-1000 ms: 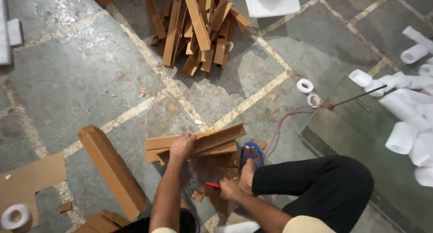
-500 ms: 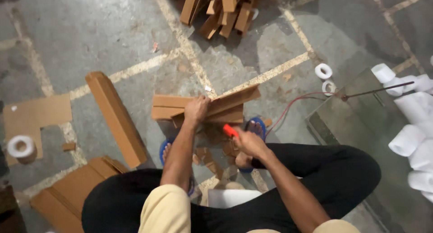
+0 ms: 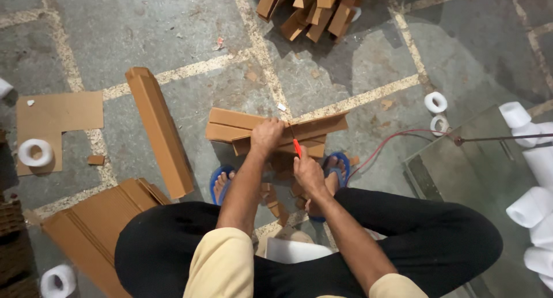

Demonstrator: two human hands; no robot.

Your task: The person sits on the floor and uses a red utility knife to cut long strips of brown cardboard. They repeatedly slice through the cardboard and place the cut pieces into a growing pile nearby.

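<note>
Head view | your left hand [image 3: 266, 135] is gripping the cardboard strips [image 3: 253, 127] at frame centre | your right hand [image 3: 308, 172] is holding a red cutter [image 3: 297, 147] against them

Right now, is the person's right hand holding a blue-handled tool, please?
No, the right hand grips a red-handled cutter against the cardboard strips.

Left hand [image 3: 266, 136]: on top of the cardboard strips [image 3: 276, 131], gripping them just ahead of my feet.
Right hand [image 3: 308, 174]: just behind the strips, right of my left hand, holding the cutter [image 3: 296, 147] up against them.
Long cardboard angle [image 3: 160, 131]: on the floor to my left, running away from me.
Flat cardboard stack [image 3: 95, 232]: by my left knee.
Cardboard pile [image 3: 314, 7]: far ahead.
Foam rolls [image 3: 533, 177]: far right.
</note>
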